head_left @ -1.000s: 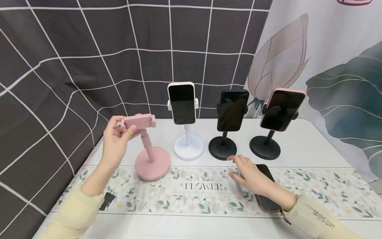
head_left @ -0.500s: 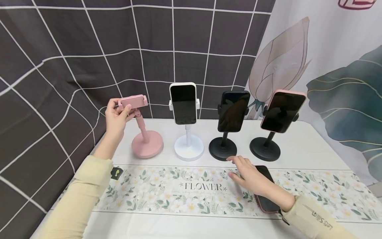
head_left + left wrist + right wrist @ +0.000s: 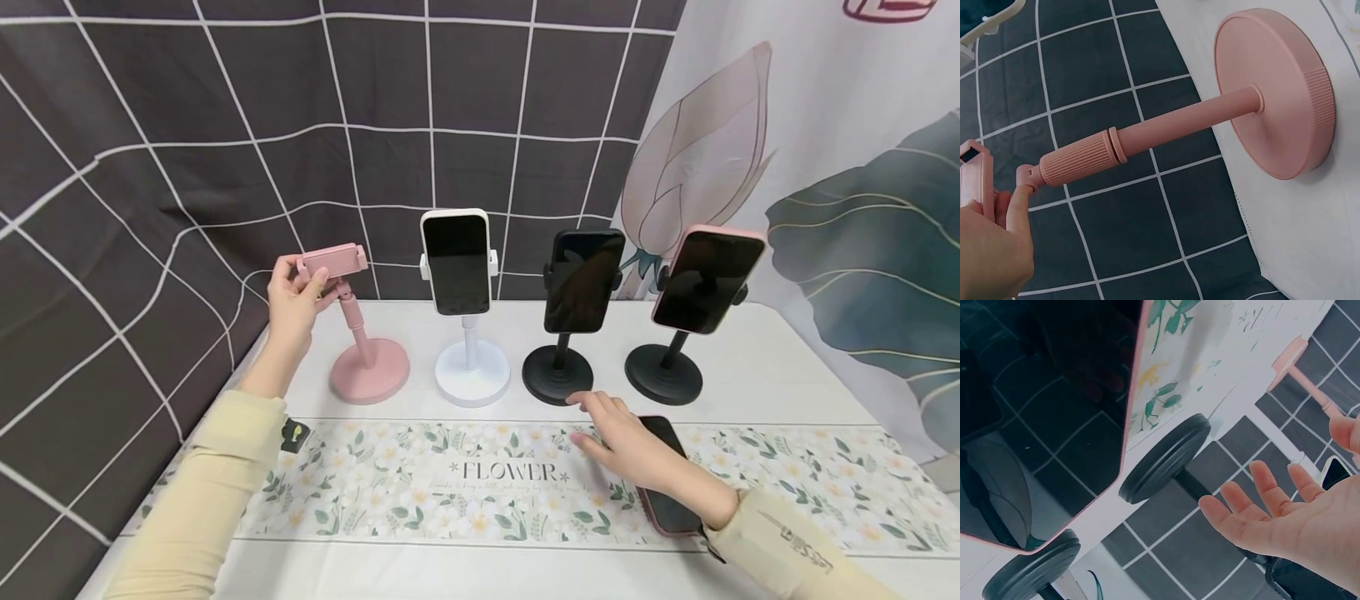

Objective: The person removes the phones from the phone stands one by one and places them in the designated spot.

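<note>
At the back left, my left hand (image 3: pixel 291 308) grips the clamp of a pink phone stand (image 3: pixel 360 333) by its left side, thumb in front. The clamp holds no phone. In the left wrist view, the stand's round base (image 3: pixel 1266 94) appears to rest on the white tabletop. My right hand (image 3: pixel 618 437) is held with its fingers relaxed and holds nothing. Its forearm passes over a phone (image 3: pixel 667 492) with a dark screen, partly hiding it. Just beyond the fingertips is the base of a black stand (image 3: pixel 558 377).
Right of the pink stand, a white stand (image 3: pixel 471 379) holds a white-framed phone (image 3: pixel 456 262). The black stand carries a dark phone (image 3: pixel 585 279). Farther right, another black stand (image 3: pixel 664 375) carries a pink-edged phone (image 3: pixel 708 279). A dark grid curtain (image 3: pixel 480 75) hangs behind; a floral strip (image 3: pixel 420 492) crosses the table.
My left hand has moved the pink stand back and slightly left, away from the floral strip, and it has stayed nearly still over the last half second. The right hand has barely moved.
</note>
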A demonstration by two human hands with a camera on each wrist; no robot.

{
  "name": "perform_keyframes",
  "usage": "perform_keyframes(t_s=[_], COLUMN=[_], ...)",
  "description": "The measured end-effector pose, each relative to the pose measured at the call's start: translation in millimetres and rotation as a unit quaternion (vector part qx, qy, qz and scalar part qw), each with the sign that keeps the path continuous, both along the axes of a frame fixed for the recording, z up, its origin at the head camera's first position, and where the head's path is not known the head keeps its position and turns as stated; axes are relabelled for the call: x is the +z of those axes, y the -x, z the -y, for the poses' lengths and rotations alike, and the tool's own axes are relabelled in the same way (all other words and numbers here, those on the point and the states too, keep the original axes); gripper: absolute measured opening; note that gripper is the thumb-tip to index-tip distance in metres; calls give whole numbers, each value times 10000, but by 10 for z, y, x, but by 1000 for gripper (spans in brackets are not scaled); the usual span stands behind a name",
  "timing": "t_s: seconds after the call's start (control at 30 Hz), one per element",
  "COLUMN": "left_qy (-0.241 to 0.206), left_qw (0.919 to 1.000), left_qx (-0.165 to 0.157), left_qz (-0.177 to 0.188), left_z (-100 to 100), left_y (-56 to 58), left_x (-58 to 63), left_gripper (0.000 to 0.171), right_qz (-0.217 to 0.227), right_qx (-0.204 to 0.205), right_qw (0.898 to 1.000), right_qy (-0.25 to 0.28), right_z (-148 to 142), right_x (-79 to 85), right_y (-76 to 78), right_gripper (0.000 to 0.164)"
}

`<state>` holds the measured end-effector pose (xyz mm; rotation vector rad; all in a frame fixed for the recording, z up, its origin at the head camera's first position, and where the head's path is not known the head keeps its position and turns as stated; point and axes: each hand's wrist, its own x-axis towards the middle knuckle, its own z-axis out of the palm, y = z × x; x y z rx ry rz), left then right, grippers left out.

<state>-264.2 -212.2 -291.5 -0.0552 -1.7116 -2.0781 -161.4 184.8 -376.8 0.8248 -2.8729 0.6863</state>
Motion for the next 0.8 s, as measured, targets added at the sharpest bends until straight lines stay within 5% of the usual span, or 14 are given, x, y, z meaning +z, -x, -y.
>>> perform_keyframes(t_s=[0.3, 0.53, 0.8], left_qy=[209, 670, 286], left_qw=[9997, 9908, 9822], left_qx=[131, 585, 750], left_qz=[-55, 1024, 1698], left_z=[11, -79, -325], left_y=[34, -10, -158], left_x=[-35, -75, -148], left_gripper=[16, 34, 49], right_qz=[64, 221, 52], right_qx=[-15, 97, 341], right_qw=[10000, 9987, 9928], right_qy=[-26, 452, 1151], right_z=[65, 161, 367], right_x=[50, 144, 226], right_y=[47, 140, 270], right_gripper=[41, 43, 41])
